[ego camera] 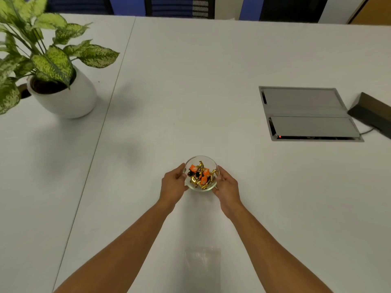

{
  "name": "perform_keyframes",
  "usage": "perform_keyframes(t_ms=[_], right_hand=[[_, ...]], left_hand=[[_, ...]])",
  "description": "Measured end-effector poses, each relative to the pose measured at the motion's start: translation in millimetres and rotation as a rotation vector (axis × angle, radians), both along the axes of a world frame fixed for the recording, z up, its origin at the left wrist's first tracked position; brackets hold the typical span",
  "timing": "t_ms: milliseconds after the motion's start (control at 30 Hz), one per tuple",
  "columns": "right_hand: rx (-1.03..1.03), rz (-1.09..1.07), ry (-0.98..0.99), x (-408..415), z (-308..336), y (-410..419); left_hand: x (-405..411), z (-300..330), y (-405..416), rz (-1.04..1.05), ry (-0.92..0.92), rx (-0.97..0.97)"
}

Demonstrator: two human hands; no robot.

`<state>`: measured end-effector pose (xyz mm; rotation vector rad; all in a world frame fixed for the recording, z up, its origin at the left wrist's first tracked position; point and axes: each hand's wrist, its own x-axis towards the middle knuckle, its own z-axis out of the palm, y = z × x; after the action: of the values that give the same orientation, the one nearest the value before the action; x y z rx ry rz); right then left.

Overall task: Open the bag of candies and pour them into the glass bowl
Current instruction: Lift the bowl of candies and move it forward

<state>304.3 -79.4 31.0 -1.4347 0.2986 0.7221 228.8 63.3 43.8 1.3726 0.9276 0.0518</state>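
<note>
Both grips clamp the small clear glass bowl (201, 174): left hand (173, 183), right hand (227, 188). Wrapped orange and gold candies (201, 174) fill it. Smooth glass could slip; tilting spills. Empty clear plastic bag (203, 262) lies near on white counter (211, 81).

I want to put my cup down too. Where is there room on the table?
The widest bare patch of table lies beyond the glass bowl, between the potted plant and the grey floor-box cover. It is crowded near the person: both hands hold the bowl, and the empty bag lies between the forearms.
</note>
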Motion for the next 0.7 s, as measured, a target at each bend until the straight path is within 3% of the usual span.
perform_keyframes(t_ms=[467, 700], right_hand=[[0.028, 0.046, -0.081, 183, 4, 114], [0.034, 0.081, -0.098, 244, -9, 153]], left_hand=[[175, -7, 112, -0.039, -0.096, 0.154], [230, -11, 154, -0.056, -0.14, 0.134]])
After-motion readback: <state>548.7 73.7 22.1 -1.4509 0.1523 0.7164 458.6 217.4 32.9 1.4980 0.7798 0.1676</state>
